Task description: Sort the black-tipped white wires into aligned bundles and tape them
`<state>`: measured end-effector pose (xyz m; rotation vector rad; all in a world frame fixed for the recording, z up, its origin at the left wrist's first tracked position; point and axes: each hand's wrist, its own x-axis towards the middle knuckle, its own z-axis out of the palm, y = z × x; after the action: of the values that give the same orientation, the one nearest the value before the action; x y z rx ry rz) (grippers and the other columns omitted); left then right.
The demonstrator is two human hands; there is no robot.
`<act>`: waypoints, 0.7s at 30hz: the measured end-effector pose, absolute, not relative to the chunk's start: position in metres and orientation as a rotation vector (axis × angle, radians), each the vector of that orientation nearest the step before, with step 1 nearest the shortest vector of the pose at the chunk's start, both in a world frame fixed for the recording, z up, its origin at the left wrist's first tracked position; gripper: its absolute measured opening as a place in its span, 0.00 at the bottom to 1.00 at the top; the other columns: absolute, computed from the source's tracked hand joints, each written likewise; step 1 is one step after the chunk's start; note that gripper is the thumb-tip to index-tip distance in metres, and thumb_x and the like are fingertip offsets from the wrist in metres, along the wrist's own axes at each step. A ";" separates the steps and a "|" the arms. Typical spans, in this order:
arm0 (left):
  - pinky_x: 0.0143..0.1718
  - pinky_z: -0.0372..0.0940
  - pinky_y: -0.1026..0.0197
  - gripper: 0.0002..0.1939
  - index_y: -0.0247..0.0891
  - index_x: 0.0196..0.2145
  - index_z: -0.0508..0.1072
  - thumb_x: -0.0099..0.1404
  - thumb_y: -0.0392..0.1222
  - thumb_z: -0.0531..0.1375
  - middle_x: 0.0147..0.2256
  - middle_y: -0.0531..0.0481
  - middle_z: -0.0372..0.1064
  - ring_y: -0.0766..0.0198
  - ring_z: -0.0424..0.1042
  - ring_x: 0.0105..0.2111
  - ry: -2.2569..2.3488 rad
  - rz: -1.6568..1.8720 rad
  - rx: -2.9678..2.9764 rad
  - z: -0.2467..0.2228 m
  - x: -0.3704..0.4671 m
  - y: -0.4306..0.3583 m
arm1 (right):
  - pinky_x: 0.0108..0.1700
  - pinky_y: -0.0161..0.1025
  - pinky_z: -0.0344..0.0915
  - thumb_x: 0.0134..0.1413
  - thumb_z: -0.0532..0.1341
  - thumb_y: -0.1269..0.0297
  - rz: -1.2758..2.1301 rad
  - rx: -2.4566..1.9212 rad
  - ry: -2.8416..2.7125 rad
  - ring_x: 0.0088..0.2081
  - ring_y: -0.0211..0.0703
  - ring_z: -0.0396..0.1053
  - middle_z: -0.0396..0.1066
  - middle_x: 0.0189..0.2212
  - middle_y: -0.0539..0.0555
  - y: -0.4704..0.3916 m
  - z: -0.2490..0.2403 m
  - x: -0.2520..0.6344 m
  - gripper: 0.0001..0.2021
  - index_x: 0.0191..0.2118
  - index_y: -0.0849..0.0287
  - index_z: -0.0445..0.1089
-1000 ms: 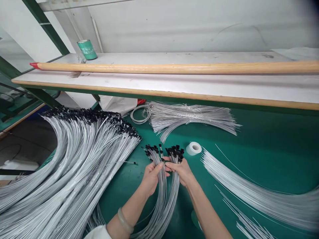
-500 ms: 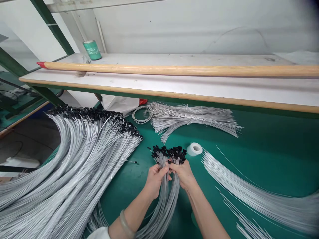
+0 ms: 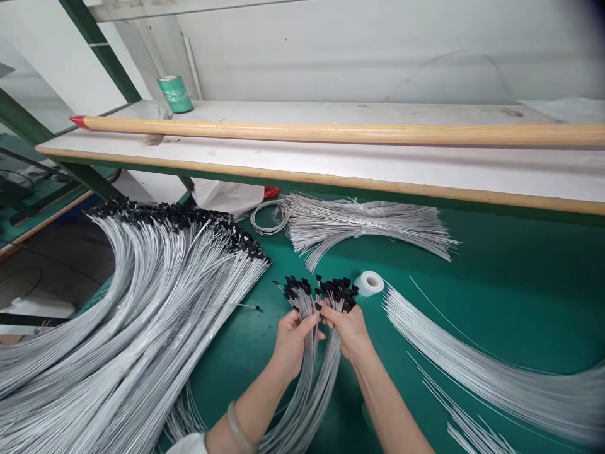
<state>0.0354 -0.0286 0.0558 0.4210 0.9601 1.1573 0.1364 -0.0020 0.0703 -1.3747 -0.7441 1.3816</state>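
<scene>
My left hand (image 3: 292, 343) is closed round a bundle of thin grey cables (image 3: 309, 372) with small black connectors (image 3: 297, 289) at their upper ends. My right hand (image 3: 350, 329) grips a second bundle of the same cables (image 3: 332, 353), its black connectors (image 3: 339, 290) fanned out above the fingers. The thumbs and fingertips of both hands meet between the bundles, where a few single cables stand apart. Below the hands both bundles hang down together toward the bottom edge. Part of the fingers is hidden behind the cables.
A large pile of connectorised cables (image 3: 155, 302) covers the left of the green table (image 3: 378, 391). A white tape roll (image 3: 369, 283) stands just beyond my right hand. Bare wire bundles (image 3: 368, 224) lie behind and at right (image 3: 477, 353). Above runs a shelf (image 3: 331, 167) with a wooden pole (image 3: 302, 132).
The black connector heads have parted, leaving a wider gap with a few single cables between the bundles. The right bundle has shifted slightly right. Both hands keep their grip.
</scene>
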 end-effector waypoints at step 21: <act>0.28 0.65 0.61 0.15 0.32 0.28 0.72 0.43 0.43 0.68 0.27 0.50 0.71 0.66 0.70 0.22 0.960 1.129 0.293 0.061 0.033 -0.030 | 0.27 0.38 0.62 0.29 0.67 0.66 1.324 -1.405 -0.731 0.24 0.42 0.66 0.70 0.21 0.52 -0.003 0.070 0.139 0.09 0.22 0.62 0.69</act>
<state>0.0327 -0.0303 0.0610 0.2930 0.9599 1.1289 0.1389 -0.0034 0.0701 -1.4050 -0.7310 1.3244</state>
